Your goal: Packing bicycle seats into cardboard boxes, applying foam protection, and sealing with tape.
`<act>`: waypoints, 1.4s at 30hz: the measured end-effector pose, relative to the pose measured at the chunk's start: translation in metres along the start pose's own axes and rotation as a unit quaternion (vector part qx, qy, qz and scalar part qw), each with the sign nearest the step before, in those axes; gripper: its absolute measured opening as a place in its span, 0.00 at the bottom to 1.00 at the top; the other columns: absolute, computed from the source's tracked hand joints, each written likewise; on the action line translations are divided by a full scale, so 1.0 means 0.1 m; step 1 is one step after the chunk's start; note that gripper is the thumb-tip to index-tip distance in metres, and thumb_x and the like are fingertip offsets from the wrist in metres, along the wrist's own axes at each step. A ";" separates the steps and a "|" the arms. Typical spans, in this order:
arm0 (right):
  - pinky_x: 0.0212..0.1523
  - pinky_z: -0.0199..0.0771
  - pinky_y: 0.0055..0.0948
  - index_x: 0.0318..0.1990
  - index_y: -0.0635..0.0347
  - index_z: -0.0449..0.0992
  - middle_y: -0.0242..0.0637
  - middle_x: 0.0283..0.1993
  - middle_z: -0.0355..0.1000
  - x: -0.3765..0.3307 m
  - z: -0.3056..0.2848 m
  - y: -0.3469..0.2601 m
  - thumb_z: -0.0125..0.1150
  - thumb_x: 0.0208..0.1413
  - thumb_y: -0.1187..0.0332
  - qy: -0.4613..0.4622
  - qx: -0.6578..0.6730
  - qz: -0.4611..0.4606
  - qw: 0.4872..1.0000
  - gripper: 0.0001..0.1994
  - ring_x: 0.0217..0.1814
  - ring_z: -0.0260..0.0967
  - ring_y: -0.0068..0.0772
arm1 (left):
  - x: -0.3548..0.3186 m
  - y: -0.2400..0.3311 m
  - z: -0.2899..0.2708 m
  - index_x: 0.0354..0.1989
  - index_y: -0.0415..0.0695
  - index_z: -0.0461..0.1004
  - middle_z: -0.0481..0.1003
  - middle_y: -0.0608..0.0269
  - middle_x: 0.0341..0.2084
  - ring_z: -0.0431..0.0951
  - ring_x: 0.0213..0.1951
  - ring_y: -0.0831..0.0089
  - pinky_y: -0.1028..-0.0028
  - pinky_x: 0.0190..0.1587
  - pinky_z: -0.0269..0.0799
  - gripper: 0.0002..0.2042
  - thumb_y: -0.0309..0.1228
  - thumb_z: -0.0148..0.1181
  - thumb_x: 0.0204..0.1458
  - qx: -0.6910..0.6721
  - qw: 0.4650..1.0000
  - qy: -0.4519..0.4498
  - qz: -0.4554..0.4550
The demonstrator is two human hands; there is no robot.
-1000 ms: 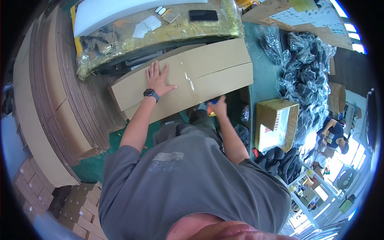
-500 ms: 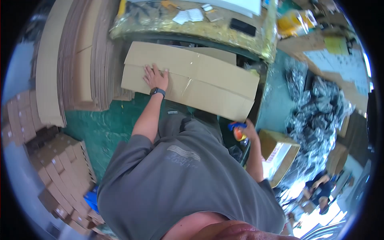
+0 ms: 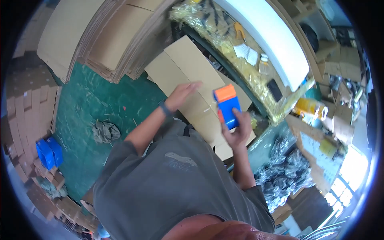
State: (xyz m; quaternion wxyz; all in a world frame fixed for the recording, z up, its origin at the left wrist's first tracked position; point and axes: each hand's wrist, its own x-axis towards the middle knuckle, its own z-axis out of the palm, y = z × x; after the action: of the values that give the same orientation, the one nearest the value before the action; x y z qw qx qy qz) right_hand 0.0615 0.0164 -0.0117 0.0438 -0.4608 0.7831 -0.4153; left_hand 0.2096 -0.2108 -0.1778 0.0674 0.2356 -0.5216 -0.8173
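A long cardboard box [image 3: 186, 58] lies in front of me, slanting from upper left to lower right, with a seam running along its top. Over its middle, my left hand [image 3: 183, 96] has its fingers stretched out and holds nothing; whether it touches the cardboard is hard to tell. My right hand [image 3: 240, 132] grips a blue and orange tape dispenser [image 3: 229, 113] above the right part of the box. The dispenser's orange end points away from me, beyond my left fingertips. A shiny strip of clear tape shows on the box near the seam.
Behind the box stands a workbench edged in yellow film [image 3: 256, 90], with a black phone [image 3: 274, 89] and papers [image 3: 245, 53]. Stacked flat cardboard [image 3: 116, 40] rises at the far left. Bundled black plastic [image 3: 284, 172] lies at right; a grey cloth [image 3: 106, 131] is on the green floor.
My right hand has brought the tape dispenser up from the box's right end to above it. My left hand, flat on the box before, has shifted toward its middle. The whole view has turned.
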 end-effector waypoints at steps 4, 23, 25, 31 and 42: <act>0.32 0.76 0.34 0.59 0.55 0.80 0.43 0.37 0.74 0.59 0.81 -0.25 0.76 0.39 0.72 -0.090 0.113 -0.025 0.989 0.32 0.32 0.74 0.40 | -0.53 1.34 0.09 0.73 0.34 0.63 0.71 0.54 0.68 0.68 0.70 0.67 0.65 0.74 0.60 0.28 0.42 0.51 0.73 -0.092 0.994 0.051 0.029; 0.46 0.84 0.48 0.53 0.48 0.83 0.46 0.47 0.77 1.36 2.71 0.65 0.72 0.50 0.56 -0.257 -0.112 0.157 0.947 0.22 0.45 0.81 0.54 | 1.92 -0.79 -3.05 0.57 0.43 0.81 0.80 0.40 0.54 0.80 0.58 0.49 0.57 0.60 0.75 0.28 0.54 0.56 0.63 0.510 0.821 0.218 -0.133; 0.46 0.84 0.47 0.54 0.48 0.83 0.46 0.47 0.76 1.17 2.55 0.80 0.72 0.50 0.57 -0.197 -0.082 0.162 0.963 0.22 0.45 0.80 0.54 | 2.13 -0.40 -2.35 0.57 0.40 0.81 0.79 0.36 0.54 0.77 0.61 0.43 0.53 0.63 0.71 0.36 0.62 0.45 0.65 0.496 0.822 0.171 -0.221; 0.43 0.82 0.48 0.57 0.48 0.81 0.44 0.43 0.74 -0.82 0.64 1.17 0.73 0.50 0.62 -0.180 -0.011 0.132 0.975 0.24 0.40 0.78 0.51 | 1.31 -0.60 -1.17 0.75 0.38 0.60 0.56 0.43 0.77 0.51 0.79 0.50 0.39 0.76 0.42 0.39 0.56 0.49 0.65 0.744 0.546 0.382 0.053; 0.44 0.82 0.44 0.55 0.49 0.82 0.42 0.43 0.71 -3.32 -1.58 2.12 0.75 0.49 0.63 -0.233 -0.124 0.180 0.948 0.23 0.43 0.77 0.48 | 0.13 -2.52 3.14 0.77 0.36 0.54 0.50 0.46 0.79 0.44 0.81 0.52 0.42 0.79 0.36 0.43 0.55 0.54 0.63 0.722 0.683 0.040 0.102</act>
State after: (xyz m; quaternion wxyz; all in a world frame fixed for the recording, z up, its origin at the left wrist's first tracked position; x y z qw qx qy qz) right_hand 0.0343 0.4131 -0.1599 0.2417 -0.3977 0.8664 -0.1810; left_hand 0.0899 0.1550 -0.2967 -0.0201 0.1895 -0.9677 -0.1652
